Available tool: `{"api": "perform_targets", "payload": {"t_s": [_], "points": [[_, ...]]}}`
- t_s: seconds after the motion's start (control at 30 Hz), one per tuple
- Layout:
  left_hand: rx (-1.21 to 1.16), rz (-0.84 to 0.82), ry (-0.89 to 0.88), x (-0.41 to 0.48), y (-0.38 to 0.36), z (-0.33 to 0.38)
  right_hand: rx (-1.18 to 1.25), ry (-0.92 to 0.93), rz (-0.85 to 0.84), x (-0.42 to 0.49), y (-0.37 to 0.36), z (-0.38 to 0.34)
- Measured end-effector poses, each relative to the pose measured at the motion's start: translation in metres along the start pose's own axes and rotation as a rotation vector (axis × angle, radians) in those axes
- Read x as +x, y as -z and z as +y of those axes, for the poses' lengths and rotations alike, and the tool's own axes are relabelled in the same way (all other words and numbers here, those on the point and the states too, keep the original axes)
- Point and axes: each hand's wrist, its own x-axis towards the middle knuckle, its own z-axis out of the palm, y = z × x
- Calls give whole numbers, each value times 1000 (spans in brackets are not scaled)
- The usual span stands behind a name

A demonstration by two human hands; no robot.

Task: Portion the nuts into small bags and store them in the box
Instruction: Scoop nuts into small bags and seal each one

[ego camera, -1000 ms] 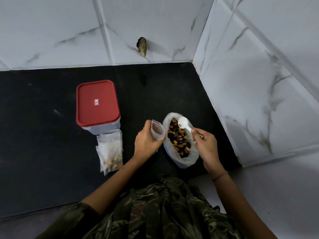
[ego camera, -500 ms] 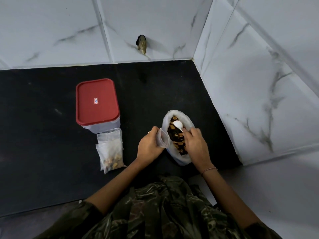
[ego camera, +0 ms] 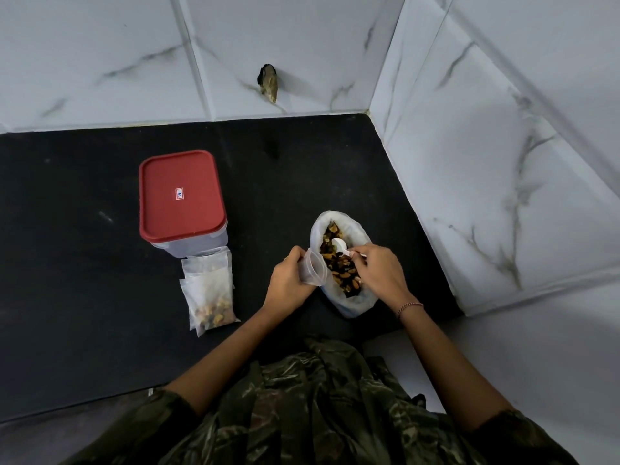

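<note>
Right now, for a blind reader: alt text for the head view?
A left hand holds a small open bag beside a large bag of nuts; the right hand dips a white spoon in. Filled bags and a red-lidded box sit farther left.

Black counter (ego camera: 84,263), red-lidded box (ego camera: 181,193), perhaps three small bags (ego camera: 208,293), open nut bag (ego camera: 349,307)

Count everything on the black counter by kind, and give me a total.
Red-lidded box: 1
Large bag of nuts: 1
White spoon, held by the right hand: 1
Open small bag, held by the left hand: 1
Filled small bags, overlapping beside the box: at least 2
Total: at least 6
</note>
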Motion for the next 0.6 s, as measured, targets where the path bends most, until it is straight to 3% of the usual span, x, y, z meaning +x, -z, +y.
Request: {"api": "perform_targets", "payload": {"t_s": [0.2,0.3,0.43,0.5,0.6], "points": [[-3,-7,17,0,0,0,133,-162,-225,13,18,-8],[-11,-3,5,0,0,-1,110,-167,-137,11,15,-10],[-18,8,-12,-1,-1,0,-133,15,31,1,0,-17],[-18,11,-17,-2,-1,0,-187,41,12,-4,-5,-22],[-32,8,-23,-1,1,-2,5,-122,-89,-2,-1,-22]]}}
